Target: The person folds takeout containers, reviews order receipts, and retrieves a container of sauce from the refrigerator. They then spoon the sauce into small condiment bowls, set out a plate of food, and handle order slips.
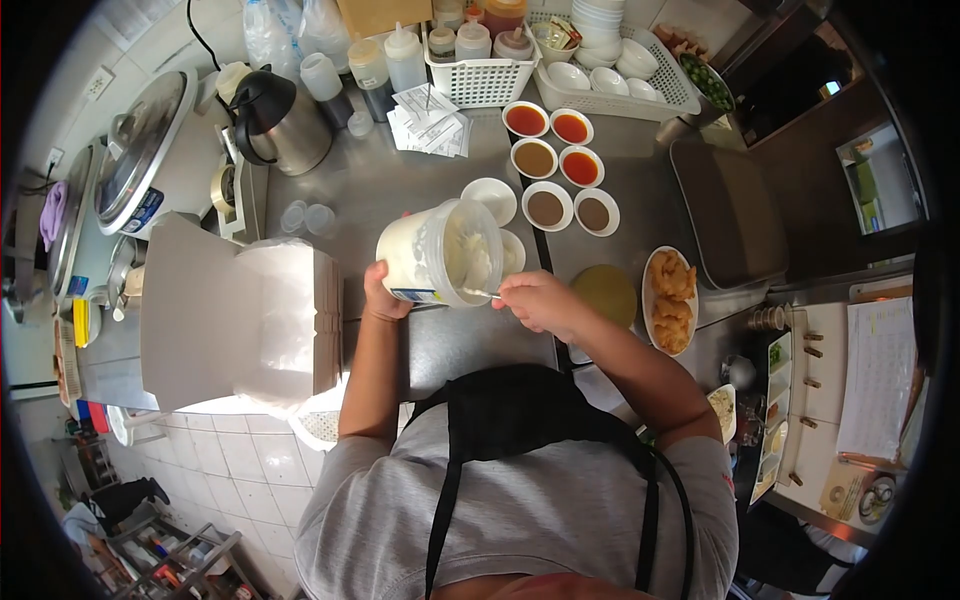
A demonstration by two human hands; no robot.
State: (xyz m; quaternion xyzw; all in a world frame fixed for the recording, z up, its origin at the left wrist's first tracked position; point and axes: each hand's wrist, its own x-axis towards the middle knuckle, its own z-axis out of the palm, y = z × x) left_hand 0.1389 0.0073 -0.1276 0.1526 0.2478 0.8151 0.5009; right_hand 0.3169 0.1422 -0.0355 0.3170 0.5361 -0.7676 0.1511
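Note:
My left hand [385,293] grips a clear plastic tub [412,252] from the side, tilting its mouth to the right. Inside lies a thick white creamy sauce [474,256]. In my right hand [543,303] is the thin handle of a spoon [482,293], whose other end reaches into the tub's mouth; its tip is hidden in the sauce. A white bowl [490,199] stands just behind the tub, and a second white bowl [513,252] is partly covered by it. Several small bowls of red sauce [580,167] and brown sauce [545,208] stand farther right.
An oval plate of fried food [671,300] stands right of my forearm, near a round greenish lid or dish [604,295]. An open cardboard box [290,310] sits at left. Behind are a steel jug [285,125], paper slips [430,122] and a basket of bottles [480,82].

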